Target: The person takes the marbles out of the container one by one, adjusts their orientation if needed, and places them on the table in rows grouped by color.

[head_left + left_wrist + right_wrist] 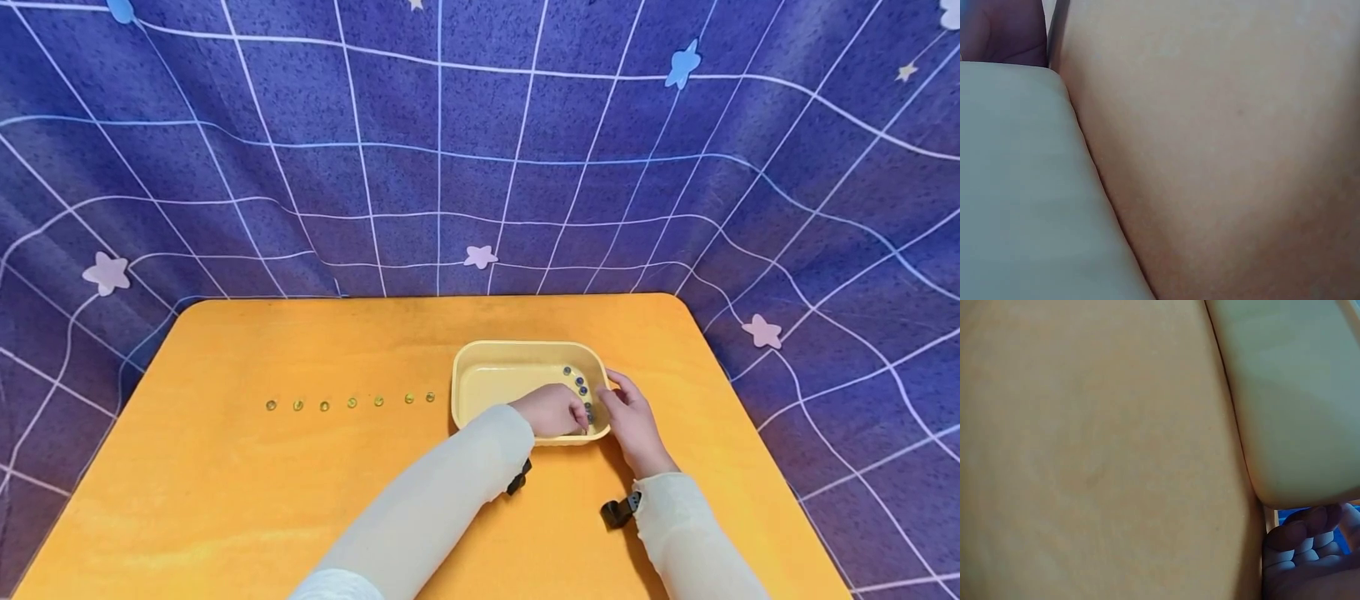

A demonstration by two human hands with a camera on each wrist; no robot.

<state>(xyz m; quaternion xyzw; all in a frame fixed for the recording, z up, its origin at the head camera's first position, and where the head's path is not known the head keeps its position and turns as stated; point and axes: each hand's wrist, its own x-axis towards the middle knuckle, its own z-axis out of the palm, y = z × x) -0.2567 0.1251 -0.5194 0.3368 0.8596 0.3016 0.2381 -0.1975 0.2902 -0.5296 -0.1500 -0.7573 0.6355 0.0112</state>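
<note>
A yellow rectangular plastic basin [495, 348] stands on the table, right of its middle. Inside, along its right end, lie several small dark bluish round pieces, like glass beads [580, 381]. My left hand [551, 410] reaches into the basin with bent fingers, its fingertips down by the nearest beads; I cannot tell if it pinches one. My right hand [636, 421] holds the basin's right end, thumb at the rim and fingers along the outer wall. The right wrist view shows those fingers [1288, 537] bent against the basin's outside [1297, 412].
Left of the basin, several small yellowish-green round pieces [352, 402] lie spaced in a row on the orange table [225, 500]. A blue curtain [420, 183] with white lines and stars hangs behind and at both sides.
</note>
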